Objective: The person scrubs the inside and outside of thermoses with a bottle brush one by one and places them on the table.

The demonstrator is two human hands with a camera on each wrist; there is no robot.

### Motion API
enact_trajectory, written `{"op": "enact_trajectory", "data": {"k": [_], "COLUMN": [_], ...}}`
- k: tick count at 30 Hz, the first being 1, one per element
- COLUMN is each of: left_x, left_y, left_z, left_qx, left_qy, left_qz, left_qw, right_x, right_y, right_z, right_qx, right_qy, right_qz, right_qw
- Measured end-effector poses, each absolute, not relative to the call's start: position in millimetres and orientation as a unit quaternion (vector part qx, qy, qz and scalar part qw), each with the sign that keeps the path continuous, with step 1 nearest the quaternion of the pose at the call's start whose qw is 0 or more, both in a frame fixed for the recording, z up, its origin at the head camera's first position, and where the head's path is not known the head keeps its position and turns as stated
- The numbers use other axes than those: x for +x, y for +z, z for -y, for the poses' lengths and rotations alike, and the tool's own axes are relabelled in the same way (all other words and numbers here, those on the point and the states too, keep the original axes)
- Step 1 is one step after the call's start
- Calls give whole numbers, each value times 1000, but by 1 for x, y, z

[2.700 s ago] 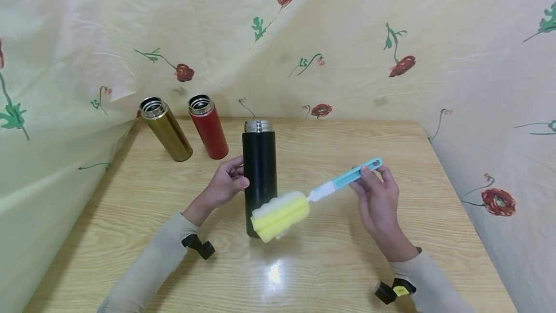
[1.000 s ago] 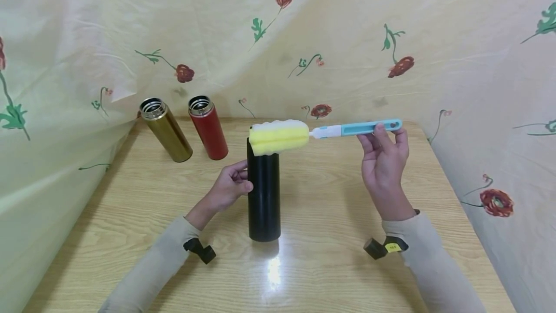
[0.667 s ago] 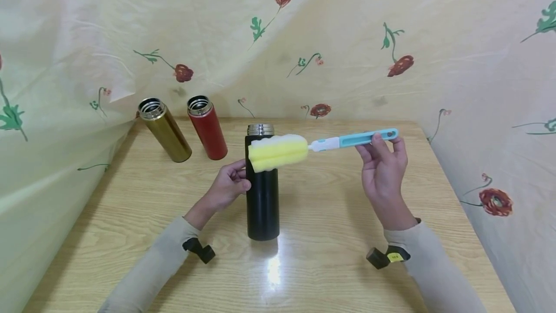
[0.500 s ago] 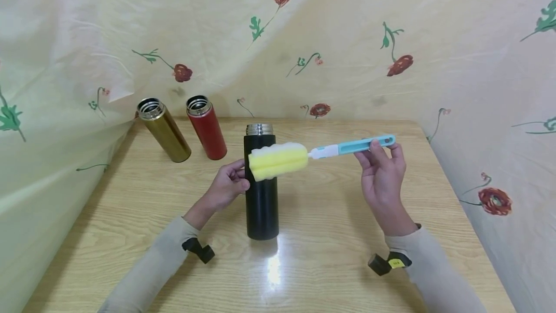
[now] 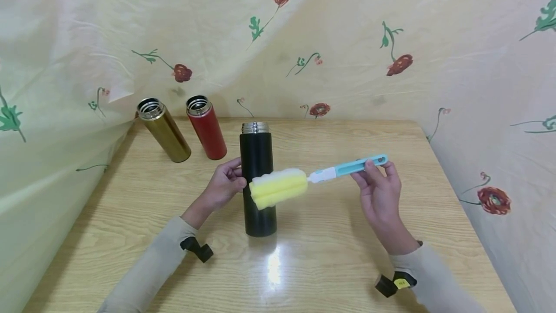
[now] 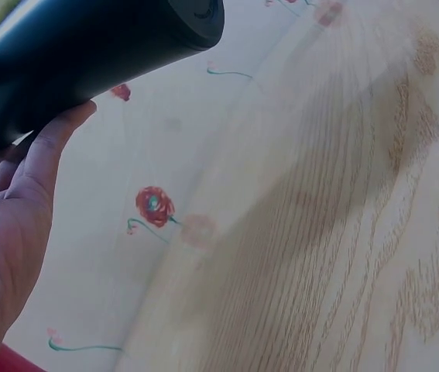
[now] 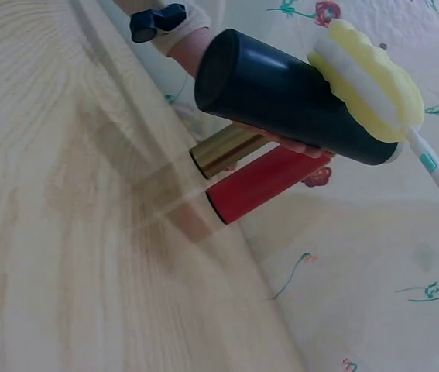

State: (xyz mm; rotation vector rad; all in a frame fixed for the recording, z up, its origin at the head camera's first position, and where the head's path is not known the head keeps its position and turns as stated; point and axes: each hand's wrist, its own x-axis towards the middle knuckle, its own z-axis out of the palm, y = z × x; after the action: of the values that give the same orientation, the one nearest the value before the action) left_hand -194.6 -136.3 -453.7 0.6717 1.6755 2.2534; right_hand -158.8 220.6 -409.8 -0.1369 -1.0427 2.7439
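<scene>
My left hand (image 5: pixel 223 185) grips a tall black thermos bottle (image 5: pixel 256 158) by its left side. The bottle has no lid, and its threaded steel neck points up. In both wrist views its base shows raised off the table. With the right hand (image 5: pixel 382 197) I pinch the blue end of a white-and-blue handle on a sponge bottle brush (image 5: pixel 282 187). Its yellow and white sponge head overlaps the front of the bottle in the head view. In the right wrist view, the sponge head (image 7: pixel 370 81) lies against the bottle's side, near the neck end.
A gold bottle (image 5: pixel 167 134) and a red bottle (image 5: pixel 209 132) stand lidless at the back left of the wooden table (image 5: pixel 347 264). Flower-printed cloth (image 5: pixel 347 28) hangs behind the table and along both sides.
Over the last second the brush has come down along the bottle from its neck to its middle, the right hand lowering with it. The bottle has shifted slightly left.
</scene>
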Motion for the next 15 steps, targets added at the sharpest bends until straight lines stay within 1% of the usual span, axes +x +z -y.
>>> {"op": "enact_trajectory", "data": {"k": [7, 15], "left_x": [-196, -197], "left_y": [-454, -453], "left_z": [137, 135], "left_qx": [202, 200], "left_qy": [790, 790], "left_qz": [-564, -565], "left_qw": [130, 127], "right_x": [-149, -137], "right_y": [-418, -426], "right_z": [-221, -224], "right_qx": [-40, -23], "right_qy": [921, 920], "right_qz": [374, 381], "right_qw": [101, 93]}}
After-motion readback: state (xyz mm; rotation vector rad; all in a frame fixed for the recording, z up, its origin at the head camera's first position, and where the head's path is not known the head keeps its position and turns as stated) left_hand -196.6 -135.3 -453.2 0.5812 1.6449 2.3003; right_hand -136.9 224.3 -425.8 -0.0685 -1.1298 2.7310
